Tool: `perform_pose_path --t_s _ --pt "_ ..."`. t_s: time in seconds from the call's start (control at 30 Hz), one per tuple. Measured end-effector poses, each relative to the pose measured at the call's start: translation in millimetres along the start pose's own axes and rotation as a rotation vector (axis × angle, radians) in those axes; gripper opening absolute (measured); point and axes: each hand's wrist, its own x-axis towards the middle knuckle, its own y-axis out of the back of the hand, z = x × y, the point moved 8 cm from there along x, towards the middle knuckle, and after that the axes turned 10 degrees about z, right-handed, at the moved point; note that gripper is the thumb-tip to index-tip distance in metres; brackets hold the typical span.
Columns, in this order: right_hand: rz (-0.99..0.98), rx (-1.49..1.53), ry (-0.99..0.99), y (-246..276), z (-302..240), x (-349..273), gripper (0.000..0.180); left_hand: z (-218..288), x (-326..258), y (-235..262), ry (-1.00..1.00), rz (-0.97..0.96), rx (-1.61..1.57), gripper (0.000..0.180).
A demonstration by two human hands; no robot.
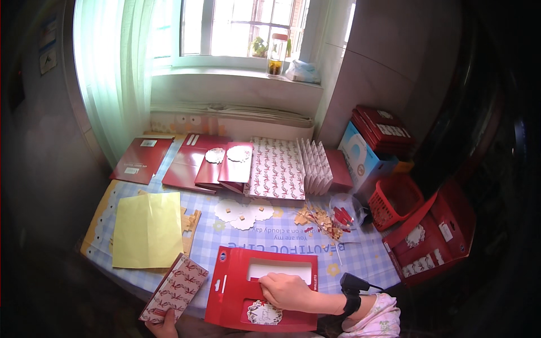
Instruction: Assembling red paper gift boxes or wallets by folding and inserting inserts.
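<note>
My left hand [162, 327] grips the lower end of a folded booklet [179, 284] with a white and dark red bow pattern, held tilted at the table's front edge. In front of me lies a red cardboard package [228, 304] with window cut-outs. A white panel shows in its far window, and a scalloped floral tag [264, 313] shows in the near one. My right hand [284, 290], with a black strap at the wrist, has its fingers curled closed at the strip between the windows. Its fingertips are partly hidden.
Yellow paper [147, 231] lies on the left. White scalloped cutouts [243, 213] and a scrap pile [322, 221] lie mid-table. Red folders [189, 166] and a patterned folder [277, 169] line the back. A red basket [394, 204] and a red open box [431, 245] stand right.
</note>
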Motion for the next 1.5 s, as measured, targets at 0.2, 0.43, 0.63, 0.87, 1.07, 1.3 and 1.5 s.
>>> perform_pose_path --t_s 0.2,0.43,0.63,0.87,1.07,1.3,1.5 --pt "-0.091 0.066 0.236 -17 -6 28 0.012 -22 -20 0 0.225 -0.274 0.136 0.009" --pt "-0.136 -0.069 0.194 -25 -16 18 0.039 -46 -7 -2 0.801 -0.353 0.136 0.016" --pt "-0.066 0.030 0.202 -18 -15 22 0.038 -47 -4 -6 1.301 -0.406 0.119 0.034" --pt "-0.044 0.070 0.152 -13 -15 19 0.026 -33 -8 5 1.782 -0.402 0.108 0.052" --pt "-0.026 0.078 0.186 -17 -12 18 0.028 -40 -15 -1 1.699 -0.332 -0.155 0.056" --pt "-0.003 0.454 0.062 -3 -12 32 0.057 -30 39 -22 1.003 -0.306 -0.340 0.028" --pt "-0.092 0.433 0.228 -7 -43 69 0.069 -11 51 -42 0.607 -0.544 -0.381 0.024"
